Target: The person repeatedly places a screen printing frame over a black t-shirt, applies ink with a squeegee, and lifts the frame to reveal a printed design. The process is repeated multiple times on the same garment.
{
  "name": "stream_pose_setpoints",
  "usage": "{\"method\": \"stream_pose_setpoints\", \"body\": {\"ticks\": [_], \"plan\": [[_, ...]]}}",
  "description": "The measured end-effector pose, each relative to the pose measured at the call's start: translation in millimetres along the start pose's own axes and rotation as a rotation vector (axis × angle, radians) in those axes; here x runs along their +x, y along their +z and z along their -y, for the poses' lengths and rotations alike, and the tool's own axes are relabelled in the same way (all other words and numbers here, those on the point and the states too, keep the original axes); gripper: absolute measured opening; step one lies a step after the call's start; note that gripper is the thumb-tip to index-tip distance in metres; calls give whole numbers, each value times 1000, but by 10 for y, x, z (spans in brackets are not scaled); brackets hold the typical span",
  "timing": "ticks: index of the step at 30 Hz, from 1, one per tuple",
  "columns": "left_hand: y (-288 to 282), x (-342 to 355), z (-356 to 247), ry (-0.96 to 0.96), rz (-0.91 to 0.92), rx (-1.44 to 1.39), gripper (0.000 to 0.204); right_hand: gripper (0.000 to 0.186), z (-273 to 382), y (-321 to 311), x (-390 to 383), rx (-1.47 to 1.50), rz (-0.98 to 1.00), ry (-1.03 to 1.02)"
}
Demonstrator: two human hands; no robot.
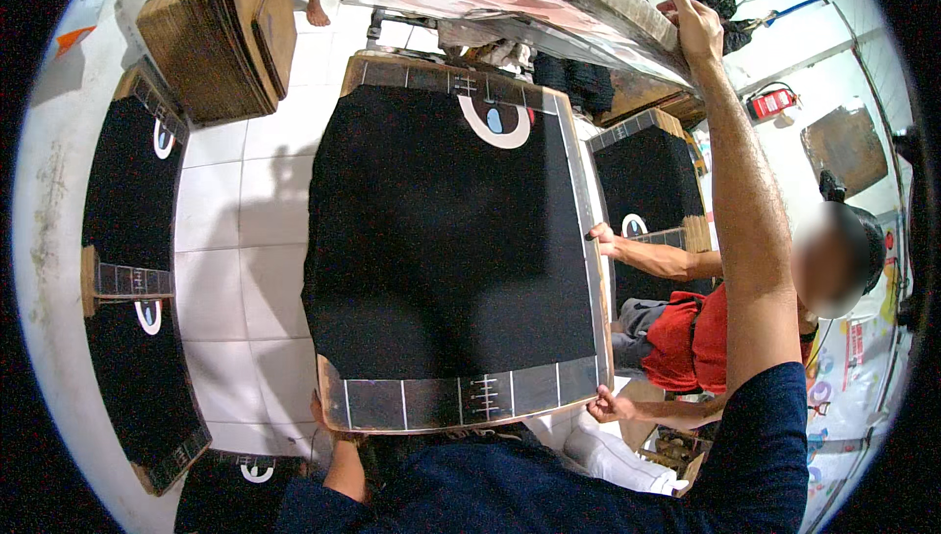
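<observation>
A large board (377,404) lies before me, with black cloth (451,240) spread over it and a printed white, black and blue eye shape (497,122) near the cloth's far edge. My left hand (319,418) grips the board's near left corner; most of its fingers are hidden beneath. Raised at far right, my right hand (698,32) is closed on the edge of a big tilted screen frame (627,6). A co-worker's two hands (604,240) hold the board's right edge.
Similar cloth-covered boards stand at left (127,201) and right (642,176). A stack of brown boards (211,44) sits far left on white tiles (211,289). The co-worker in a red top (686,338) is close on my right. A fire extinguisher (771,102) hangs on the wall.
</observation>
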State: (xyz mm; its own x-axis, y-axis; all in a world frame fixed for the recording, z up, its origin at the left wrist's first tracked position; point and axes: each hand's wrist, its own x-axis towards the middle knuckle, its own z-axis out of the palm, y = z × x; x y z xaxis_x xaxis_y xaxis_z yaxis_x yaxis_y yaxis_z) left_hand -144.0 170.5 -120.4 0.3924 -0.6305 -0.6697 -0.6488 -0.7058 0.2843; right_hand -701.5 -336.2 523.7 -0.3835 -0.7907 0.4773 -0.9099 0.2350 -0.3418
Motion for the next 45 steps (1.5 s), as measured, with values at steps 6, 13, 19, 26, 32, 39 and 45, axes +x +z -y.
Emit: {"method": "stream_pose_setpoints", "body": {"ticks": [6, 13, 19, 26, 32, 39, 45], "plan": [[-353, 93, -236, 190, -619, -67, 33, 55, 51, -22, -45, 23, -128, -104], [-2517, -142, -855, 67, -916, 194, 37, 58, 206, -156, -164, 55, -48, 10], [-4246, -1831, -154, 74, -1264, 70, 44, 70, 234, -150, 8, -80, 17, -48], [-5758, -3648, 1079, 430, -1058, -665, 43, 72, 196, -139, 128, -20, 55, -90], [-5345, -3066, 1106, 88, -1228, -887, 45, 72, 211, -127, 96, -22, 60, -25], [-3552, -1133, 210, 317, -935, -571, 41, 55, 180, -163, -128, -6, 30, -35], [-2221, -460, -1118, 397, -387, -489, 43, 55, 109, -95, -321, -63, -32, -21]]}}
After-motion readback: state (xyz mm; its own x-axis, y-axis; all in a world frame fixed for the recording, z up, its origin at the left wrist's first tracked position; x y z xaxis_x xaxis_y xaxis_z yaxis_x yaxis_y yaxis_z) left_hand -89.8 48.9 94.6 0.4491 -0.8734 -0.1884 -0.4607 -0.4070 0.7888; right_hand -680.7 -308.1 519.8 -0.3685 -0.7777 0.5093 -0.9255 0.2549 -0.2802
